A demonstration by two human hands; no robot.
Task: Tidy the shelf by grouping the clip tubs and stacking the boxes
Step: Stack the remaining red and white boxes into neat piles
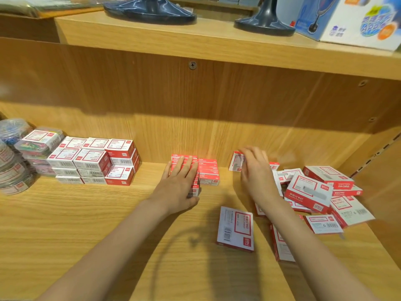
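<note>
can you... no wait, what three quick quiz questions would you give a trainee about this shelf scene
1. True or false: the left hand lies flat on the small stack of red-and-white boxes.
2. Where is the loose heap of red-and-white cardboard boxes: A left end, B right end, C upper shelf?
3. What does the right hand reach for?

Key: 1 true. 2 B. 3 A tilted red-and-white box near the wooden shelf back panel; whether the fingers grip it is unclear.
</note>
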